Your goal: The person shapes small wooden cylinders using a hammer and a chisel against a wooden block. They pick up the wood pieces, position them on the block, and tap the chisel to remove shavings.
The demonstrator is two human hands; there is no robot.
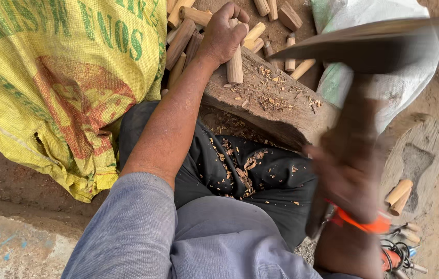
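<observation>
Left hand [223, 32] is closing its fingers around a short round wooden stick [235, 64] standing on the far end of the rough, chip-strewn chopping block [276, 111]; right hand [346, 178], blurred, is gripping a raised broad-bladed chopper [369, 44]. Judgement: fingers are best kept high on the stick, clear of the blade. Pale cut sticks [183, 36] are lying beyond, beside a woven yellow sack [59, 77].

The chopping block [276, 106] top lies open between the hands; a yellow sack [59, 77] walls the left, wood sticks [188, 36] crowd beyond.
</observation>
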